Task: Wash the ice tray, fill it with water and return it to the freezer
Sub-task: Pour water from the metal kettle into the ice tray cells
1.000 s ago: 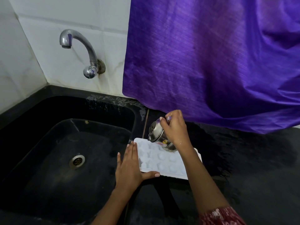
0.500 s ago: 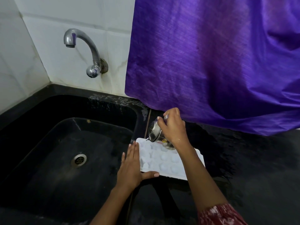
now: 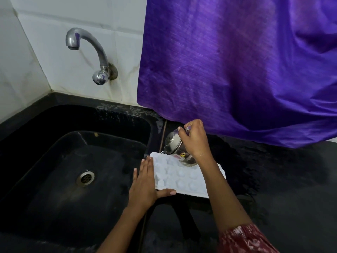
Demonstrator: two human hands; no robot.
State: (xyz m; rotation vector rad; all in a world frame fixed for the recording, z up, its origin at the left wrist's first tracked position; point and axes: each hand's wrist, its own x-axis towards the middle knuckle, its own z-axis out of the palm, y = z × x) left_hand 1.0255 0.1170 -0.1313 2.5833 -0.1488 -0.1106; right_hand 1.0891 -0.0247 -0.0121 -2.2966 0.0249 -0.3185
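White plastic ice tray is sitting flat on the black counter just right of the black sink, so from the head cam this looks like the filling stage. The right hand is closed around a small steel cup, tipped over the tray's far left corner with a thin trickle coming off the lip. The left hand is open and flat, fingers pressed against the tray's left edge and thumb hooked along the near edge, basically bracing it. Washing seems done, since the tap isn't running. Can't really tell how many pockets are full, it's all white on white. Still left, I'd guess: top up the rest, then carry it to the freezer, which isn't in view. Room-wise, the tray's left edge sits right by the sink's drop, so a nudge that way could tip it. Plenty of bare counter to the right, but the purple cloth hangs low just behind, and the counter looks wet.
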